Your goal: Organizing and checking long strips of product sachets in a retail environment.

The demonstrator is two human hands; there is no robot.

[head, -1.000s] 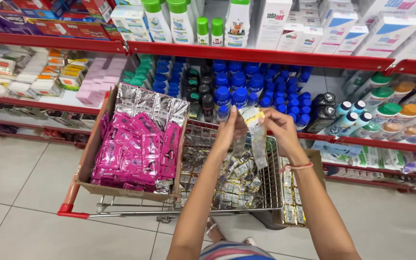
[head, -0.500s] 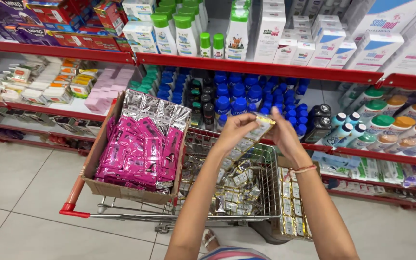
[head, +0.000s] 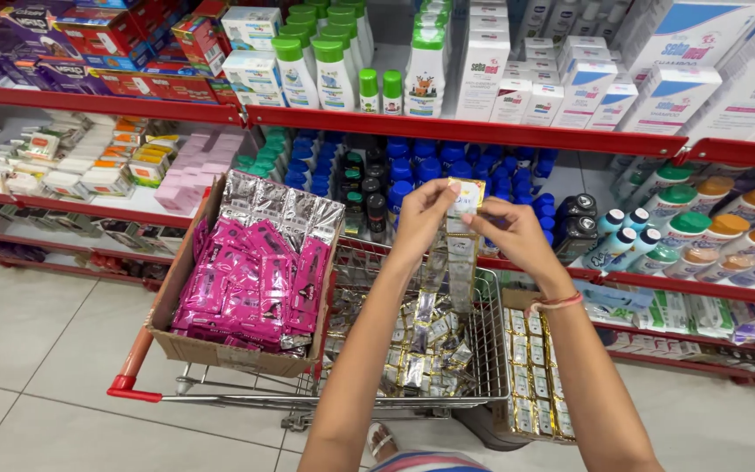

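Both our hands are raised over the shopping cart [head: 482, 350], in front of the middle shelf. The left hand [head: 421, 214] and right hand [head: 517, 232] meet at the top of a hanging sachet strip [head: 462, 240]. Fingers of both hands are narrow, pinched on the strip's top sachet, yellow and white. The rest of the strip hangs straight down between our forearms, its lower end reaching into the cart basket.

In the basket, loose silver-and-gold sachets [head: 421, 350] lie heaped. More strips of the same kind hang over the cart's right edge [head: 535, 376]. At the cart's left end, a cardboard box [head: 211, 350] sits across the rim, packed with pink sachets [head: 246, 280], silver ones along its far edge. The red cart handle [head: 133, 363] points toward the lower left.

Behind our hands, the shelf [head: 465, 131] carries blue-capped bottles [head: 412, 166]. White-and-green bottles [head: 325, 61] stand on the shelf above.

A bracelet [head: 557, 303] circles the right wrist.
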